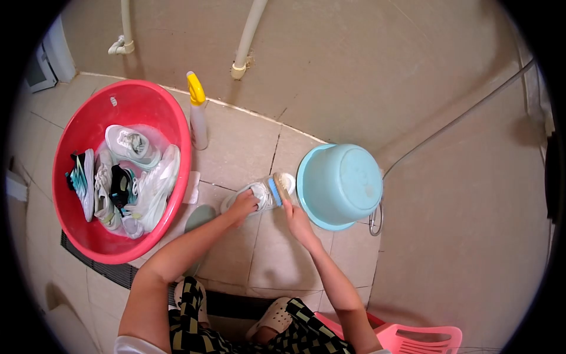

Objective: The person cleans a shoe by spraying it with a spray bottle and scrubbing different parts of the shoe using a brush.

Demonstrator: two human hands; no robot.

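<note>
The left hand [243, 207] held a white shoe [261, 194], and the right hand [298, 223] held a brush [279, 189] on its toe.

The red tub [72, 135] looks smooth, glossy plastic; the pale blue basin [361, 178] is smoother-looking, semi-matt plastic.

A pale shoe [263, 196] lies on the floor [229, 259], apparently laced.
</note>
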